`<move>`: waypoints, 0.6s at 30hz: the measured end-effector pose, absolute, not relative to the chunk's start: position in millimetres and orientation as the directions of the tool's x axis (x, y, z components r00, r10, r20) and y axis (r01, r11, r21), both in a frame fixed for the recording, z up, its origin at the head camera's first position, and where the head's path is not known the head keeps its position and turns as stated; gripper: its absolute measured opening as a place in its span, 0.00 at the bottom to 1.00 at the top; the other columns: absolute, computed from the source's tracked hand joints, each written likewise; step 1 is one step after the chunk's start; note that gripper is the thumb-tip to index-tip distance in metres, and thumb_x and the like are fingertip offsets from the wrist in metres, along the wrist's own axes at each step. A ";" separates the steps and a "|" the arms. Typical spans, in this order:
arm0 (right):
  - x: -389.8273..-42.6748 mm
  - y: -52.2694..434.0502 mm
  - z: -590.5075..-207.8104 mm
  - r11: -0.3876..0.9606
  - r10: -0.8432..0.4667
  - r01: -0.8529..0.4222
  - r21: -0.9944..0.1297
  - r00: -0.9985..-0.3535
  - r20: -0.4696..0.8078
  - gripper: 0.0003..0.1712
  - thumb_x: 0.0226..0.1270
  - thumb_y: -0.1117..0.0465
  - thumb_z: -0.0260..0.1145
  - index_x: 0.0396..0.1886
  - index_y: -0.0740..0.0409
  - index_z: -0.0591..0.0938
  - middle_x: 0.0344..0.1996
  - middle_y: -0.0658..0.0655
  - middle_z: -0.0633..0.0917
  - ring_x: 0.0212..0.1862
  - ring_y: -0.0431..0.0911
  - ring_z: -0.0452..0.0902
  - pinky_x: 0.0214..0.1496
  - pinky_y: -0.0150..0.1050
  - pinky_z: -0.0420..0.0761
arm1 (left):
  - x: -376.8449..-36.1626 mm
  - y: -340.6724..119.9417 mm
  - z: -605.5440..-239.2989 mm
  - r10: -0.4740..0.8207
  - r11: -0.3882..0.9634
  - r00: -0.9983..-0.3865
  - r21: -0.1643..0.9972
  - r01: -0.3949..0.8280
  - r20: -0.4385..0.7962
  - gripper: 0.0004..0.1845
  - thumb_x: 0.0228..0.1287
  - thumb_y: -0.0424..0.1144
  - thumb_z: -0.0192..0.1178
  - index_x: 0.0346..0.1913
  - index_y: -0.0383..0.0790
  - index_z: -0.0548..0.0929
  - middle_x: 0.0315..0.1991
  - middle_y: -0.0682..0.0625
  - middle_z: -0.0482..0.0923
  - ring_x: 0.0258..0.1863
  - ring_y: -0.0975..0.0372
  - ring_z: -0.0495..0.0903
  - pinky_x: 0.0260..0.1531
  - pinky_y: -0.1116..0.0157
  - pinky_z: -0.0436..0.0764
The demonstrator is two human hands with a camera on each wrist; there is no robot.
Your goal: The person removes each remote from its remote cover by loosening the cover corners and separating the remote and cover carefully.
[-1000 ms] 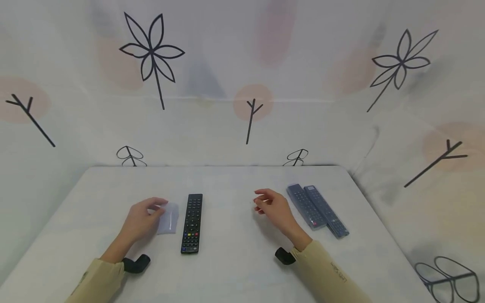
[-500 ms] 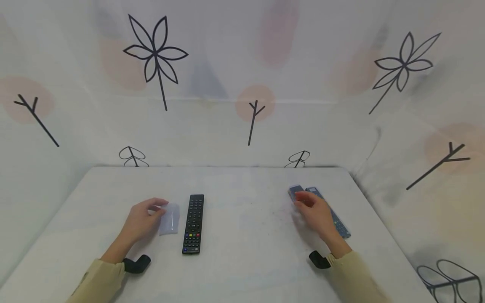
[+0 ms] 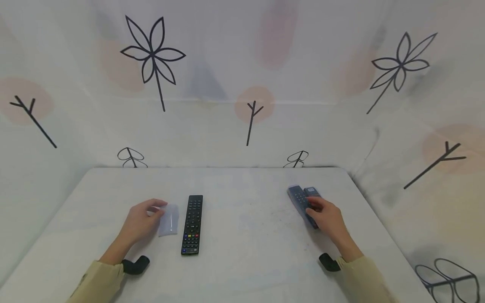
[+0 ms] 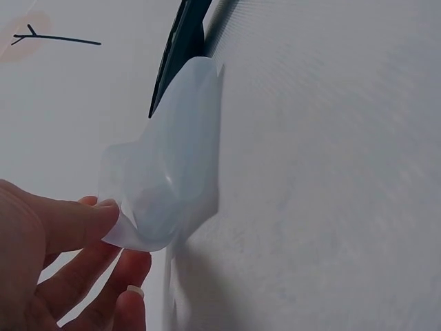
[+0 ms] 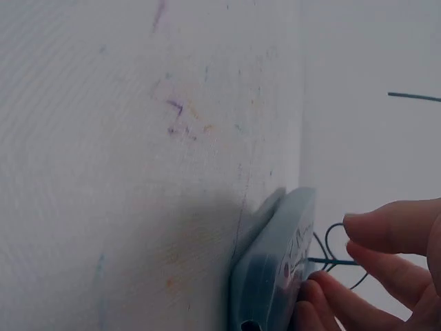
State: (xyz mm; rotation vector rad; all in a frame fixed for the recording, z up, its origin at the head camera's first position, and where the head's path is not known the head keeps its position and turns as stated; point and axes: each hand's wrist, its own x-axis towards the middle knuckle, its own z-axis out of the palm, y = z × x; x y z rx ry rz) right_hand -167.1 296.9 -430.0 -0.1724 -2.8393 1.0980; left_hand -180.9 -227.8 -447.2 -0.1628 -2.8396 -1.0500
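My left hand [image 3: 154, 209] pinches the near edge of a clear silicone remote cover [image 3: 168, 219] that lies on the white table [image 3: 242, 252]. In the left wrist view the thumb and fingers [image 4: 83, 221] hold the soft cover [image 4: 172, 172]. A bare black remote [image 3: 192, 223] lies just to its right. My right hand [image 3: 313, 208] lies over two remotes in bluish covers at the right. Its thumb and fingers grip the left covered remote [image 3: 299, 198]. The second covered remote [image 3: 311, 191] shows only its far end. In the right wrist view, fingertips [image 5: 313, 289] touch the covered remote's [image 5: 272, 269] side.
White cloth printed with black flowers and twigs [image 3: 153, 52] hangs behind and beside the table. The table's back edge [image 3: 219, 167] meets that cloth. A black strap piece [image 3: 134, 265] sits at the left wrist and another black strap piece [image 3: 329, 263] at the right.
My right hand swung from the table's middle over to the covered remotes and settled on the left one. The left hand stayed on the clear cover.
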 end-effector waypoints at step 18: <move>-180.7 294.8 -426.1 0.763 0.098 0.076 -0.642 -0.995 -0.002 0.18 0.62 0.69 0.68 0.52 0.65 0.81 0.53 0.70 0.81 0.55 0.62 0.76 0.51 0.56 0.77 | -181.5 -226.4 -447.2 0.063 0.761 -0.989 0.635 0.135 0.136 0.13 0.67 0.32 0.61 0.53 0.38 0.83 0.50 0.39 0.83 0.46 0.46 0.81 0.44 0.47 0.80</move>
